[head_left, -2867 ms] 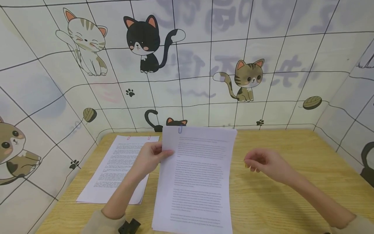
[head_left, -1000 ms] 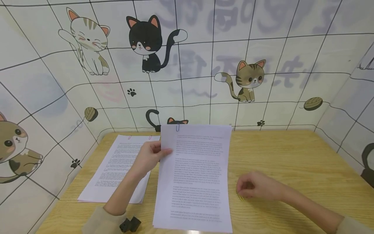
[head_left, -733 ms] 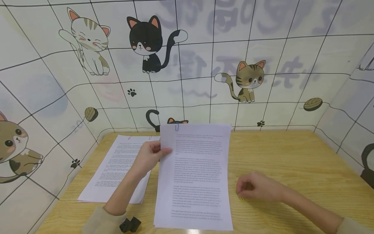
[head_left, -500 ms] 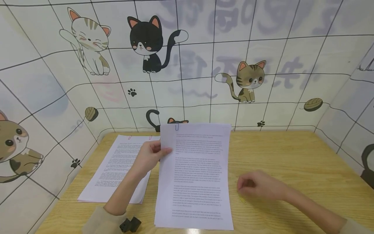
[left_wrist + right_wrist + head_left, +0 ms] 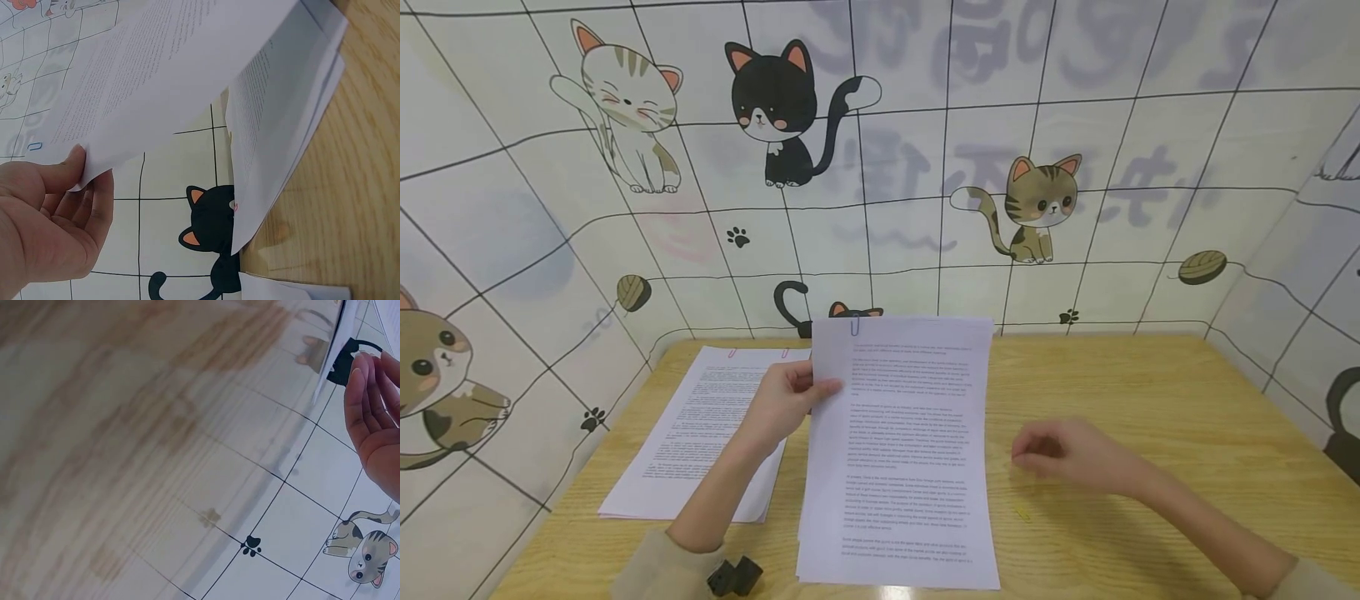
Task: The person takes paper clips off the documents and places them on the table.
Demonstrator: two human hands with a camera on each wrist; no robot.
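Nearest the camera, a small black object (image 5: 734,576) lies on the tabletop (image 5: 1150,400) by the left forearm; what it is cannot be told.

Left hand (image 5: 782,406) pinches the left edge of a sheaf of printed pages (image 5: 898,450), thumb on the front. The sheaf stands tilted up, lower edge toward the person, and a blue paper clip (image 5: 854,326) sits on its top edge near the left corner. In the left wrist view the fingers (image 5: 94,206) lie behind the sheet, thumb in front.

Right hand (image 5: 1063,454) hovers low over the tabletop, just right of the sheaf, fingers loosely curled and holding nothing that shows. A yellow paper clip (image 5: 1022,511) lies flat on the wood, below and slightly nearer than the hand, apart from it.

Farther left, a second stack of pages (image 5: 700,433) lies flat, with two reddish clips (image 5: 756,353) on its far edge. Beyond it is the wall with cartoon cats (image 5: 767,108).

Progress, as judged: one stack is clipped and set aside, and the held sheaf carries one clip. A second clip for it looks outstanding.

Change: about three seconds ago the right hand was raised beside the sheaf with something yellow at its fingertips. It then came down to the tabletop, and now it has lifted slightly, leaving the yellow clip on the wood. The left hand's pinch is unchanged.
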